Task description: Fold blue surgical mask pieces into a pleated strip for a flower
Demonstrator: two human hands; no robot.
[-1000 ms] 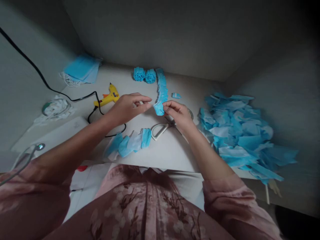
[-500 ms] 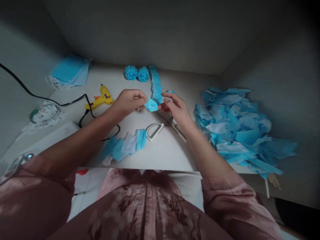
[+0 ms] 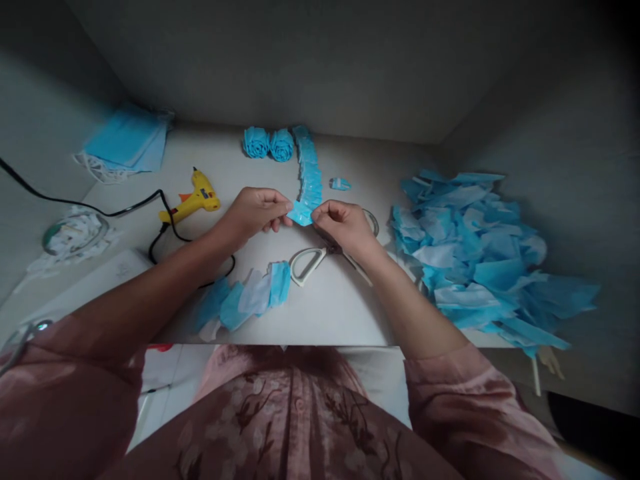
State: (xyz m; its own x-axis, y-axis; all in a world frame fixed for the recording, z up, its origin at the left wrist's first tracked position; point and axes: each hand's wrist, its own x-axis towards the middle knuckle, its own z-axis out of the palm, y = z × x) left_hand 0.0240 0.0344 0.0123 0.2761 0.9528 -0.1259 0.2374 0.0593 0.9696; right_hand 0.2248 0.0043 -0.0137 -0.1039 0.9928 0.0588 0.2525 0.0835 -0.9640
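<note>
A small folded piece of blue mask fabric (image 3: pixel 301 215) is stretched between my two hands. My left hand (image 3: pixel 259 212) pinches its left end, and my right hand (image 3: pixel 344 225) pinches its right end. Just beyond it, a row of overlapping blue fabric petals (image 3: pixel 308 160) runs away toward the back wall; whether the held piece touches the row's near end I cannot tell. Open scissors (image 3: pixel 306 267) lie under and beside my right hand, their middle partly covered by it. One small folded blue piece (image 3: pixel 341 183) rests beyond my right hand.
Two rolled blue rosettes (image 3: pixel 257 143) stand at the back. A yellow glue gun (image 3: pixel 195 200) with a black cord lies left, near stacked masks (image 3: pixel 127 143). Loose fabric pieces (image 3: pixel 255 292) lie in front, and a large heap of blue scraps (image 3: pixel 475 247) fills the right side.
My right hand has moved in from open fingers to pinch the right end of the folded piece. The small piece behind that hand now shows fully.
</note>
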